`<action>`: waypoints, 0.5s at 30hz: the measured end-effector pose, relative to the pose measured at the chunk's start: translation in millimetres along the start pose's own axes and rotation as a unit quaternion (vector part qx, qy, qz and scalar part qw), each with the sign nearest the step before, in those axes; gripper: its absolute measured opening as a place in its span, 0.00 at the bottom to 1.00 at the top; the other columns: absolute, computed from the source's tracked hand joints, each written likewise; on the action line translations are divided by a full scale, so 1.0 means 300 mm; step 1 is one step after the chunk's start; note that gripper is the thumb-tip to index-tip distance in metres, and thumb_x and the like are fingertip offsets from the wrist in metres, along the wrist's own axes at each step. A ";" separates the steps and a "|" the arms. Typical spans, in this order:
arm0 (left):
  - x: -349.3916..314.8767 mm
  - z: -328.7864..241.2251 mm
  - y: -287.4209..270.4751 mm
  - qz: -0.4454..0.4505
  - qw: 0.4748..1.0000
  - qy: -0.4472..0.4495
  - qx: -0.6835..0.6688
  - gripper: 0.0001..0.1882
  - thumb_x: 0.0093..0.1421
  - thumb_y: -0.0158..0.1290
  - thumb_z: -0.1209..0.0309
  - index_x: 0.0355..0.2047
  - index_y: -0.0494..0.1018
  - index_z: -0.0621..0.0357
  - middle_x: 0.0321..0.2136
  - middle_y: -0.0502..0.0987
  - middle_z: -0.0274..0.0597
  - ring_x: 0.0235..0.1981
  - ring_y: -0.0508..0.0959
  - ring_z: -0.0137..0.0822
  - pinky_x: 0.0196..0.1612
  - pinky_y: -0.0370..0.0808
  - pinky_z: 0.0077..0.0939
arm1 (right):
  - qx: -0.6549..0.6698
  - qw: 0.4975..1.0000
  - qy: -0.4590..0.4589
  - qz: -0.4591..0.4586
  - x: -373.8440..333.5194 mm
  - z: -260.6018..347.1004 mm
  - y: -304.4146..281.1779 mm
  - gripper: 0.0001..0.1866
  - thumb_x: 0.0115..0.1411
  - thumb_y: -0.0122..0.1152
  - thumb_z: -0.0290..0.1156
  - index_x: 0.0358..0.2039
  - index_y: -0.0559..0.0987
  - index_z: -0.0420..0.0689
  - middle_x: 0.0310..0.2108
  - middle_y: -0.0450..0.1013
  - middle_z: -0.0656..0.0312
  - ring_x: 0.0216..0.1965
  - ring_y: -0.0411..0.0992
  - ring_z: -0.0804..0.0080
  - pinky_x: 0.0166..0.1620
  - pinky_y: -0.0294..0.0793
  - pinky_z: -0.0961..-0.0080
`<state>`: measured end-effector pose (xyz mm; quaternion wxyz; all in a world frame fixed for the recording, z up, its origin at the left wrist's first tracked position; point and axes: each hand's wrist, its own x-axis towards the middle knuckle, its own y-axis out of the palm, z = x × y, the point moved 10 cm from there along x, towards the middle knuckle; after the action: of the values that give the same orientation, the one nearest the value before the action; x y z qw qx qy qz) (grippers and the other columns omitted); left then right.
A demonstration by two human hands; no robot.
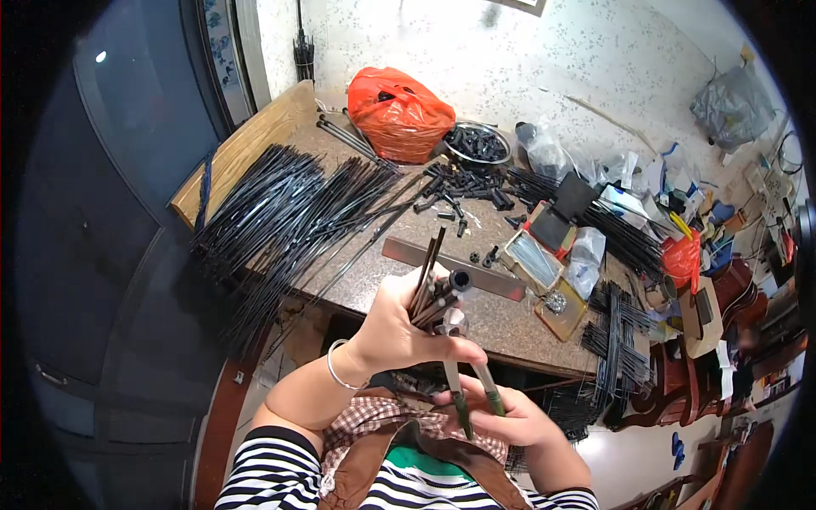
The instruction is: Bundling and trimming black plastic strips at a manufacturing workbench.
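A worktable (510, 323) with a speckled brown top runs across the middle of the view, its near edge just above the person's hands. Over its left half lies a big fan of thin black rods (289, 212), many of them hanging past the table edge. At the far side sits an orange plastic bag (398, 115), bulging and knotted, and just right of it a round metal bowl (478, 143) filled with small black parts. More of these black caps (463, 185) are scattered on the tabletop in front of the bowl. A long flat metal bar (450, 268) lies near the front edge, and right of it an open tin (531, 259) with thin pins inside.

The left hand (399, 327) — a silver bangle (336, 365) on its wrist — is closed in a fist around a bundle of dark rods (427, 285), whose ends stick up above the fingers; one rod end carries a black cap. The thumb presses across the front of the bundle.

The right hand (510, 421) sits just below, fingers curled around the green handles of a pair of pliers (467, 378). The pliers point upward, and their metal nose meets the bundle close to the left thumb — whether it bites on a rod cannot be told.
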<state>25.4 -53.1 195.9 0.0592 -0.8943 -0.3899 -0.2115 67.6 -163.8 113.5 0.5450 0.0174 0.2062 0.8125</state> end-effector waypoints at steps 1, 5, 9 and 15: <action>-0.003 -0.018 -0.005 -0.009 1.000 0.023 0.012 0.20 0.28 0.63 0.71 0.20 0.64 0.59 0.12 0.63 0.26 0.15 0.60 0.16 0.16 0.58 0.08 | 0.066 0.997 0.023 0.017 -0.003 0.012 0.015 0.28 0.50 0.45 0.26 0.50 0.48 0.39 0.37 0.64 0.53 0.31 0.65 0.73 0.35 0.64 0.76; 0.007 -0.029 -0.007 -0.039 0.999 0.020 0.029 0.19 0.28 0.63 0.71 0.18 0.63 0.60 0.12 0.63 0.27 0.14 0.60 0.17 0.16 0.58 0.09 | 0.038 0.995 0.064 0.069 -0.011 -0.027 -0.004 0.30 0.50 0.43 0.27 0.52 0.43 0.41 0.28 0.66 0.55 0.26 0.65 0.74 0.28 0.65 0.81; 0.048 0.027 0.038 -0.012 0.998 0.024 0.051 0.19 0.29 0.63 0.72 0.19 0.64 0.60 0.15 0.63 0.28 0.17 0.60 0.16 0.18 0.59 0.09 | 0.008 1.000 -0.005 -0.004 0.000 -0.057 -0.079 0.22 0.52 0.41 0.27 0.49 0.53 0.42 0.19 0.63 0.64 0.18 0.60 0.82 0.23 0.61 0.87; 0.133 0.240 0.115 -0.122 0.990 -0.068 0.020 0.19 0.32 0.60 0.78 0.24 0.62 0.60 0.16 0.61 0.26 0.17 0.60 0.17 0.19 0.58 0.08 | 0.055 0.996 0.012 -0.075 0.020 -0.137 -0.247 0.06 0.50 0.47 0.30 0.26 0.65 0.41 0.11 0.59 0.69 0.12 0.55 0.86 0.15 0.54 0.88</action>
<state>98.6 -30.6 149.7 0.0246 -0.8511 -0.5030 -0.1482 119.8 -147.5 48.5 0.6004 0.0215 0.2577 0.7567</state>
